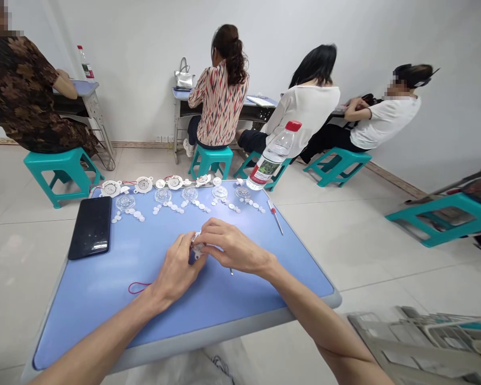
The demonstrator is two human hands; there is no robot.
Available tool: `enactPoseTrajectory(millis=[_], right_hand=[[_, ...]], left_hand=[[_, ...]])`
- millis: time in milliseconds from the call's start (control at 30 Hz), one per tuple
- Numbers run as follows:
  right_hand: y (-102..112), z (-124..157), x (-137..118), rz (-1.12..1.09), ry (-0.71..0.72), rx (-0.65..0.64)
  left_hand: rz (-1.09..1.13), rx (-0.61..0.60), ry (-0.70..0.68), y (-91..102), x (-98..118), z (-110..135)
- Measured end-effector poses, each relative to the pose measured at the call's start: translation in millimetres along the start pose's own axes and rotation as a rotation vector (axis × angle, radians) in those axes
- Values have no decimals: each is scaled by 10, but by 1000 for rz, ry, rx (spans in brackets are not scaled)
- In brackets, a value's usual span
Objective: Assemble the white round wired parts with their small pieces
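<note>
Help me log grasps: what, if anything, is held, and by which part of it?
A small whitish piece, held between the left grip and right grip; the exact contact is hidden.

The tabletop [116, 302] looked smooth; from its middle, the phone [90, 227] at ten o'clock was glossy, the bottle [275, 152] at one clear plastic, the handheld piece [198, 255] plastic.
</note>
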State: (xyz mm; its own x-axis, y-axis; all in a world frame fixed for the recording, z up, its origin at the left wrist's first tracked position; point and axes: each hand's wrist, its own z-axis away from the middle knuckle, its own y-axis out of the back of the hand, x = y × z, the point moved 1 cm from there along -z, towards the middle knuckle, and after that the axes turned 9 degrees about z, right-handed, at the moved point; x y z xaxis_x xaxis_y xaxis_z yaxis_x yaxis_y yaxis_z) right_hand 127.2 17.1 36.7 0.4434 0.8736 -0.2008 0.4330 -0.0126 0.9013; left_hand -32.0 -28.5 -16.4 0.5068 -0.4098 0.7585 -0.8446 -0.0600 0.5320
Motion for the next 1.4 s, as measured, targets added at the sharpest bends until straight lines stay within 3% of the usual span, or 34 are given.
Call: enactPoseTrajectory(millis=[467, 667, 933, 1400], right_hand=[[-56, 21, 50, -54, -47, 204], [-47, 50, 113, -20, -140, 144], [-63, 47, 72, -81, -133, 194], [-76, 27, 51, -37, -124, 139]], left_hand=[[28, 0, 20, 24, 5, 0], [37, -2, 27, 28, 4, 13], [42, -3, 17, 25, 17, 9], [43, -6, 52, 45, 30, 3]])
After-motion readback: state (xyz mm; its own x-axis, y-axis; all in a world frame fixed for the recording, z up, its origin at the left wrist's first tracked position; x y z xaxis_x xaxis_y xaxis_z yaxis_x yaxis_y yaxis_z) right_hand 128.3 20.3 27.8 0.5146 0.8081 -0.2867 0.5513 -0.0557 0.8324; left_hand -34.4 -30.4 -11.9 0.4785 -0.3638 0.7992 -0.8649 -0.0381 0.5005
